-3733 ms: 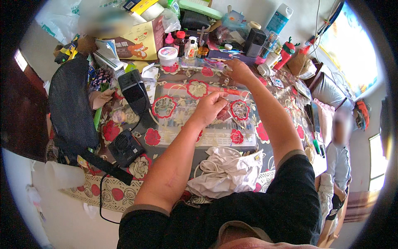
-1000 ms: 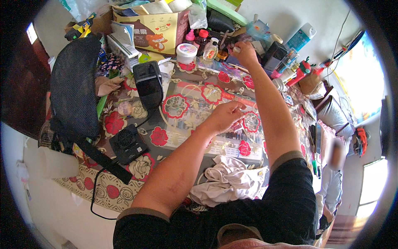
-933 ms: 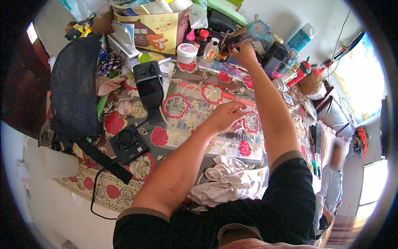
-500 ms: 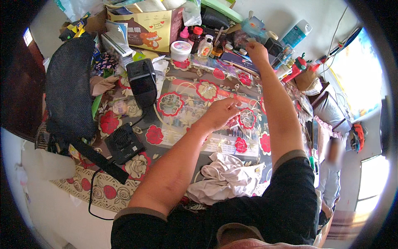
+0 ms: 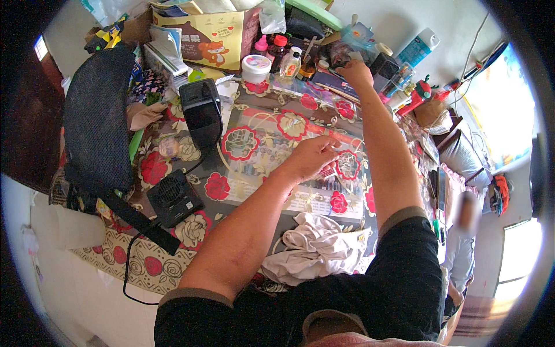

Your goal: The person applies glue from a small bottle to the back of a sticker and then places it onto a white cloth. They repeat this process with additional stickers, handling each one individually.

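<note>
My left hand hovers over or rests on the middle of the flowered, clear-covered table, its fingers curled. A small red-and-white patch shows just under those fingers; I cannot tell whether it is held. Stretched to the far right, my right hand has its fingers drawn together, with a small pale piece at their tips that I cannot name. Around it lie a dark flat case, a clear plastic bag and a black box. Near my body is a crumpled whitish cloth.
A white tub, a small clear bottle and a yellow carton line the back. To the left stand a black device, a small black fan-like unit and a dark mesh bag. A person is at far right.
The right hand has turned slightly, its fingers shifting within the clutter at the back. My left hand has hardly moved. The whole view has shifted a little.
</note>
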`<state>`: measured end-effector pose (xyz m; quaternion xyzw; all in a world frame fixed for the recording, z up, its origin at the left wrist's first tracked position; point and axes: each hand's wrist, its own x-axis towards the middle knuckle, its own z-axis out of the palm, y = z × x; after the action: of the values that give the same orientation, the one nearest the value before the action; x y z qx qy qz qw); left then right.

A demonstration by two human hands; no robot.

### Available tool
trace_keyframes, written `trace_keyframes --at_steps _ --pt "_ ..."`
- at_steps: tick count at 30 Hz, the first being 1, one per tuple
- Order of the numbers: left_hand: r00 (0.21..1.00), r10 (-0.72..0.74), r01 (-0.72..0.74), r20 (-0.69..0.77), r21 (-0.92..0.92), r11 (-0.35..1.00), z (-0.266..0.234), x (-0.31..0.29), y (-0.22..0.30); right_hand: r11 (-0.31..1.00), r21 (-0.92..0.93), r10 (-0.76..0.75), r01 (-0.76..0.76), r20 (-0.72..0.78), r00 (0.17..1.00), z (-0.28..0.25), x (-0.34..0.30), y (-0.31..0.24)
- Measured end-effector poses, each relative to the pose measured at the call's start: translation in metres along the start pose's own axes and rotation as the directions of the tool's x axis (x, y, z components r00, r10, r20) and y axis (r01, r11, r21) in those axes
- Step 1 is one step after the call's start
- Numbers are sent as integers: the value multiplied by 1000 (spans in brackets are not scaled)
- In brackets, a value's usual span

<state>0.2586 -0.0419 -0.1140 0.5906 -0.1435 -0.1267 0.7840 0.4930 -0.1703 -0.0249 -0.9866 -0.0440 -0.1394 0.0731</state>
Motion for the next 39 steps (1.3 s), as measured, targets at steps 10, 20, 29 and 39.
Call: trace_keyframes --at_steps 10,20,29,39 --pt "1000 -8 8 -14 22 1000 1 -1 2 988 149 -42 46 -36 998 8 2 -4" --pt "1000 -19 19 2 8 1000 1 0 1 988 72 -128 134 -75 989 14 -13 -32" --pt "1000 -2 2 1 44 999 -2 1 -1 999 0 -40 40 -96 995 15 -23 -62" --pt "1000 0 1 -15 104 995 1 -4 12 993 26 120 -117 -183 976 20 -24 -75"
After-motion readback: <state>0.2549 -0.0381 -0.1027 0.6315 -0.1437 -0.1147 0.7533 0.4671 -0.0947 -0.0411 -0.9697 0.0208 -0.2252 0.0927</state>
